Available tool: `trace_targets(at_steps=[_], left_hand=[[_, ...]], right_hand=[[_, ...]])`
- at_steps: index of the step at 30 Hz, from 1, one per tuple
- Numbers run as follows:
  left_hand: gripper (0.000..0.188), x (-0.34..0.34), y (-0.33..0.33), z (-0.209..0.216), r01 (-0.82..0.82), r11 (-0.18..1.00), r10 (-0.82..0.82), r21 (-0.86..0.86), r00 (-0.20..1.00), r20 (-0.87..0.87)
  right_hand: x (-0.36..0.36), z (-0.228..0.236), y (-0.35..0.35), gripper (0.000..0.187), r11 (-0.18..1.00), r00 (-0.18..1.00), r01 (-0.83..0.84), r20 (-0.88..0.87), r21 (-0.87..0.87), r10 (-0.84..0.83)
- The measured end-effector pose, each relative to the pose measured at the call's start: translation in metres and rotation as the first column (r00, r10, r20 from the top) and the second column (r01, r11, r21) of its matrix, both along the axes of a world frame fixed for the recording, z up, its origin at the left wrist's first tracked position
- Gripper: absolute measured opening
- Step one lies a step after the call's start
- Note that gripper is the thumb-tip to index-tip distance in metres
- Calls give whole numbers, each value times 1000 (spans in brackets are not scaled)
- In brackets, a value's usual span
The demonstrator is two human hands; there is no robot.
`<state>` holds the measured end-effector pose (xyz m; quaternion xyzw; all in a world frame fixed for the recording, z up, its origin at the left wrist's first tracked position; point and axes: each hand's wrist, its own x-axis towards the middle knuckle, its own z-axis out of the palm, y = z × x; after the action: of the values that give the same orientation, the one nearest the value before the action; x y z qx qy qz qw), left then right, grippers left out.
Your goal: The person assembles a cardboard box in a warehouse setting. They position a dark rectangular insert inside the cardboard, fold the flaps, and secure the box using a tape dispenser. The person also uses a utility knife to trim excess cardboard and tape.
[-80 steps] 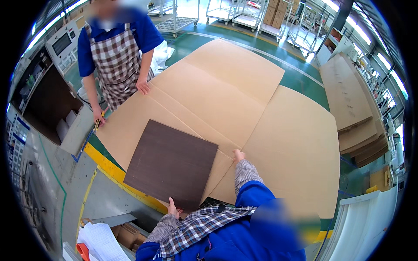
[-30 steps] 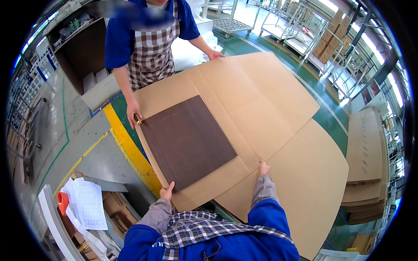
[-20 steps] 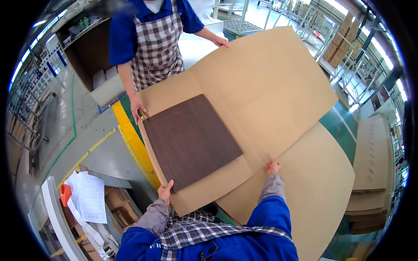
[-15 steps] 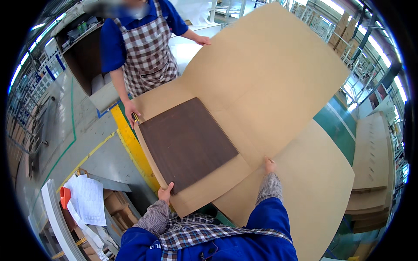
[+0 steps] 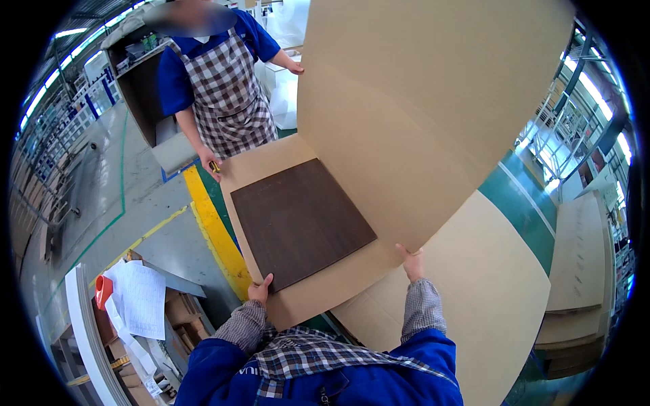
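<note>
A flat dark brown panel (image 5: pixel 305 223) lies on the lower part of a large brown cardboard sheet (image 5: pixel 433 122), whose far right part is folded up steeply. My left hand (image 5: pixel 259 291) grips the sheet's near left edge, its thumb at the panel's near corner and its fingers partly hidden. My right hand (image 5: pixel 412 264) is closed on the sheet's near edge by the fold. Across from me, a co-worker's hand (image 5: pixel 296 68) holds the raised part's left edge. The co-worker's other hand (image 5: pixel 212 166) is at the sheet's far left corner with a small yellow-and-black tool (image 5: pixel 214 166).
Under the sheet spreads another cardboard sheet (image 5: pixel 474 291). At the lower left stands a cart with papers (image 5: pixel 139 298) and an orange tape dispenser (image 5: pixel 103 292). A stack of boards (image 5: pixel 575 271) stands at the right. A dark open cabinet (image 5: pixel 143 95) is behind the co-worker.
The cardboard's right part has tilted up more steeply along the fold. My right hand has moved slightly left and down with its edge. The co-worker's upper hand has shifted left.
</note>
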<state>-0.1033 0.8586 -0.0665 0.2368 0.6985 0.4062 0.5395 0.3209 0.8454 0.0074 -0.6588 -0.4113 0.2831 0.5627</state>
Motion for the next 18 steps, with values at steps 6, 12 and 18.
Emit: trace_targets(at_steps=[6, 12, 18], left_hand=[[65, 18, -23, 17, -16, 999, 20, 34, 994, -104], [63, 10, -23, 28, 31, 1000, -31, -1, 978, -208], [58, -21, -25, 10, 192, 981, -164, 39, 915, -368]], right_hand=[[-8, 38, -47, 16, 968, 919, -112, 347, -223, 187], [-16, 49, -67, 36, 932, 808, -358, 518, 55, 280], [-44, 26, -67, 53, 855, 628, -518, 677, -5, 384]])
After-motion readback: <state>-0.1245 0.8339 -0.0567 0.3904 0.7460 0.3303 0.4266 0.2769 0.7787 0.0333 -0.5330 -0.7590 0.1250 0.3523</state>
